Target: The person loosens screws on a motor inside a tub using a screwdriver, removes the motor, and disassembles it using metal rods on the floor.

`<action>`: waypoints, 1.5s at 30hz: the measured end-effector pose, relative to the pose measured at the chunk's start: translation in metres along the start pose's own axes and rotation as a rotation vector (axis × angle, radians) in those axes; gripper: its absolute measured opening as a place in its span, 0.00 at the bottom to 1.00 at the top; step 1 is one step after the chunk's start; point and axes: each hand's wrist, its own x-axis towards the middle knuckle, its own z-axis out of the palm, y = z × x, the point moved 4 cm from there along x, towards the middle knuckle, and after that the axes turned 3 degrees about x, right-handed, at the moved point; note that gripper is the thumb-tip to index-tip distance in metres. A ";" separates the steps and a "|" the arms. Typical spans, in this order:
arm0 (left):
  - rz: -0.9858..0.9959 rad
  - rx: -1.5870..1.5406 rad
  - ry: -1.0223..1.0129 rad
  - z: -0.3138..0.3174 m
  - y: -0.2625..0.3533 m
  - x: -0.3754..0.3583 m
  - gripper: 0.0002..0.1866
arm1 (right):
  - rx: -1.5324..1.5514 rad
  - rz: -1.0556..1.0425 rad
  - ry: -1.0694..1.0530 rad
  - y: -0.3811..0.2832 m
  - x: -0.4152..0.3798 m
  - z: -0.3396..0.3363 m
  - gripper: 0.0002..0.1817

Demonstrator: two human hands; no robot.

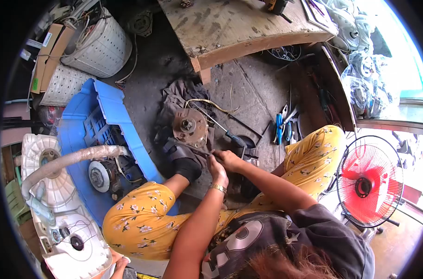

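Observation:
My left hand (pixel 217 171), with a gold watch at its wrist, is closed around the near end of a dark metal bar (pixel 195 149). Right beside it, my right hand (pixel 228 161) is wrapped over the same end. The bar runs up and left to the lower edge of a rusty round machine part (pixel 191 134) with a central hub. That part lies on a crumpled dark cloth (pixel 175 93), close to my foot in a black sock. A screwdriver (pixel 234 138) with a dark handle lies just beyond my hands.
Pliers and blue-handled tools (pixel 279 128) lie on the floor at right, near a red fan (pixel 363 186). A wooden table (pixel 239 28) stands ahead. At left are a blue plastic housing (pixel 76 111), a grey hose (pixel 72 160) and a perforated tub (pixel 102 46).

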 end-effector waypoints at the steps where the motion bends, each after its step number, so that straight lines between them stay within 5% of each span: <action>1: 0.005 0.036 -0.018 0.001 0.006 0.002 0.24 | 0.009 0.015 0.038 0.000 0.001 0.002 0.20; 13: 0.053 0.289 -0.028 0.002 0.005 0.031 0.18 | 0.221 0.163 0.164 0.011 0.009 0.009 0.20; 17: -0.032 -0.042 -0.243 0.001 0.020 0.055 0.20 | 0.446 0.162 0.414 -0.017 0.015 0.001 0.16; 21: -0.436 -0.242 -0.463 0.001 0.015 0.054 0.29 | -0.288 -0.251 0.403 -0.064 0.003 -0.050 0.11; 23: -0.259 -0.026 -0.395 0.012 0.022 0.045 0.26 | -0.212 -0.088 0.519 -0.030 0.009 -0.095 0.13; 24: -0.145 0.084 -0.403 0.009 0.012 0.053 0.24 | -0.243 0.157 0.510 0.004 0.016 -0.110 0.13; 27: -0.192 -0.050 -0.286 0.028 0.033 0.019 0.11 | -0.547 0.638 0.386 0.093 0.007 -0.121 0.14; 38: -0.120 0.105 -0.159 0.006 0.035 0.045 0.11 | -1.029 0.321 0.283 0.126 0.000 -0.114 0.13; 45: -0.050 0.161 -0.127 0.001 0.045 0.056 0.12 | -0.862 0.330 0.056 0.110 -0.012 -0.117 0.17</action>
